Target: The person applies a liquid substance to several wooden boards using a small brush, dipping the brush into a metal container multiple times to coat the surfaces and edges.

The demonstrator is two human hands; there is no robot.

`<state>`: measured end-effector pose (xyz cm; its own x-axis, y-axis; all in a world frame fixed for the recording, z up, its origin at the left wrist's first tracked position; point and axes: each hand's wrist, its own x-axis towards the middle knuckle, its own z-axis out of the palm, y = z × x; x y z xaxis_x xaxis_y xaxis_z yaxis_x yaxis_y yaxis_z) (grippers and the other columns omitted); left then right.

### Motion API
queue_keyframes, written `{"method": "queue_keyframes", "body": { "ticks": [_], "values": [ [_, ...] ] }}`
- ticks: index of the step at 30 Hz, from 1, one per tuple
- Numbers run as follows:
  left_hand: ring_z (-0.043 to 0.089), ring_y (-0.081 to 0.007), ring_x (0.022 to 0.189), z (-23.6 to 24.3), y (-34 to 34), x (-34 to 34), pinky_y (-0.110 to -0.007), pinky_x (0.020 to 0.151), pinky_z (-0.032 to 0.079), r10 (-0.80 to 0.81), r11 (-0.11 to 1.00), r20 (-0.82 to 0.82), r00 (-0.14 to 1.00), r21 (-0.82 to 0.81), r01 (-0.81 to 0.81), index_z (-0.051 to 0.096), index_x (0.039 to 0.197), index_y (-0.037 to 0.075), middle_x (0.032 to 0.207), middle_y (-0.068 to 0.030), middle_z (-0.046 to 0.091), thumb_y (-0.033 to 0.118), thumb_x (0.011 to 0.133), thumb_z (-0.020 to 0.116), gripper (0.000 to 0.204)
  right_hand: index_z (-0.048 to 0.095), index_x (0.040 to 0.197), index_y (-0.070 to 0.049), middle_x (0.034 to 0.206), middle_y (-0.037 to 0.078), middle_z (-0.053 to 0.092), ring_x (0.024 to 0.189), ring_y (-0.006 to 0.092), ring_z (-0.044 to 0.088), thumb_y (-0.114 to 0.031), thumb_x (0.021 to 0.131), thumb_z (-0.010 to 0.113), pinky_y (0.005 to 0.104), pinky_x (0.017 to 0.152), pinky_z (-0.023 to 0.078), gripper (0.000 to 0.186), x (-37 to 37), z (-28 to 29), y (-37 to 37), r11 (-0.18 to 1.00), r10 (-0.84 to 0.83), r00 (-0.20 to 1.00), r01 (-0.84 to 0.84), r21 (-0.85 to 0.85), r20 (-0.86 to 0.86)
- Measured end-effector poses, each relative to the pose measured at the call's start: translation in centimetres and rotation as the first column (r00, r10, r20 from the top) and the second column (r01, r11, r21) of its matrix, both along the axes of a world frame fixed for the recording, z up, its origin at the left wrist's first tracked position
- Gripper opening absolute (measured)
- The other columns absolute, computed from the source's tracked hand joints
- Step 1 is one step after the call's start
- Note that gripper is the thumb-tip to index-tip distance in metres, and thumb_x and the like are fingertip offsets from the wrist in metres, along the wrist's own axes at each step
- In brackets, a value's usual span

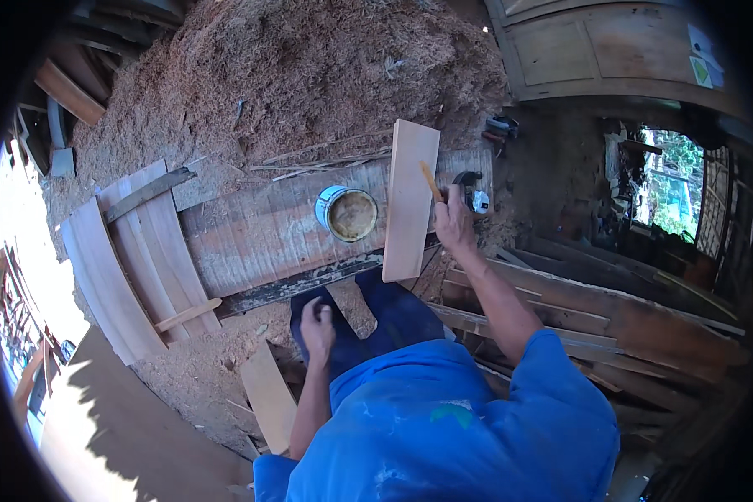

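My right hand is closed around a flat yellowish stick, which points up and away over the right edge of a pale wooden board. That board lies at a slant across the plank bench. Just beyond my fingers is a dark curved tool head, with a small white object beside it; whether the hand touches either is unclear. Over my lap, my left hand is loosely curled with its fingertips apart, and nothing shows in it. A round can with pale tan contents stands left of the board.
The worn plank bench runs crosswise before me. Joined boards with a loose wooden strip lie at its left end. A large heap of wood shavings rises behind it. Stacked planks lie to my right.
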<state>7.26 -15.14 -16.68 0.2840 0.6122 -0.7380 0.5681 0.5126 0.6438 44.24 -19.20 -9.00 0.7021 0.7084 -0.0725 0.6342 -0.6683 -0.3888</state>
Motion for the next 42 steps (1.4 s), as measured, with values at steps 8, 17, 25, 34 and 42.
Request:
{"method": "queue_keyframes", "body": {
  "ticks": [8, 17, 25, 34, 42],
  "values": [
    [0.051, -0.0370, 0.124, -2.0, -5.0, 14.7, -0.044, 0.105, 0.043, 0.085, 0.852, -0.128, 0.988, 0.523, -0.005, 0.034, 0.149, -0.004, 0.140, -0.0254, 0.047, 0.015, 0.080, 0.081, 0.086, 0.065, 0.112, -0.009, 0.086, 0.012, 0.060, 0.080, 0.0341, 0.067, -0.009, 0.086, 0.058, 0.0460, 0.067, 0.053, 0.027, 2.6, 3.5, 5.3, 0.697, 0.714, 0.699, -0.706, -0.128, 0.039],
    [0.041, -0.0414, 0.137, -7.7, 2.6, 15.7, -0.051, 0.115, 0.032, -0.062, 0.542, -0.046, 0.997, 0.837, 0.073, 0.027, 0.152, 0.001, 0.150, -0.0240, 0.041, 0.043, 0.060, 0.095, 0.121, 0.063, 0.091, -0.010, 0.085, 0.009, 0.060, 0.082, 0.0258, 0.068, -0.012, 0.082, 0.062, 0.0383, 0.067, 0.056, 0.009, 2.7, 0.1, 8.5, 0.481, 0.876, 0.457, -0.852, -0.207, 0.155],
    [0.044, -0.0343, 0.139, -9.5, 4.4, 15.7, -0.051, 0.112, 0.029, -0.061, 0.454, 0.009, 0.998, 0.891, 0.020, 0.031, 0.151, 0.008, 0.150, -0.0154, 0.046, 0.046, 0.062, 0.093, 0.115, 0.064, 0.092, -0.009, 0.083, 0.009, 0.054, 0.080, 0.0276, 0.063, -0.008, 0.080, 0.063, 0.0406, 0.070, 0.053, 0.012, 3.6, -2.6, 9.6, 0.403, 0.912, 0.385, -0.906, -0.130, 0.142],
    [0.039, -0.0328, 0.144, -9.1, 4.9, 15.5, -0.053, 0.115, 0.023, -0.065, 0.500, 0.025, 0.998, 0.866, 0.011, 0.031, 0.152, 0.012, 0.152, -0.0115, 0.046, 0.050, 0.063, 0.091, 0.113, 0.064, 0.088, -0.013, 0.083, 0.006, 0.055, 0.081, 0.0261, 0.063, -0.010, 0.079, 0.062, 0.0400, 0.071, 0.051, 0.009, 2.8, -3.5, 11.8, 0.292, 0.951, 0.278, -0.951, -0.098, 0.135],
    [0.039, -0.0356, 0.142, -8.8, 3.7, 15.7, -0.053, 0.113, 0.027, -0.006, 0.521, -0.036, 0.999, 0.853, 0.033, 0.034, 0.150, 0.009, 0.151, -0.0147, 0.045, 0.045, 0.065, 0.090, 0.109, 0.069, 0.095, -0.013, 0.088, 0.005, 0.063, 0.083, 0.0248, 0.065, -0.009, 0.079, 0.068, 0.0381, 0.071, 0.049, 0.017, 3.1, -4.6, 11.5, 0.259, 0.956, 0.280, -0.944, 0.204, 0.082]
  ]
}}
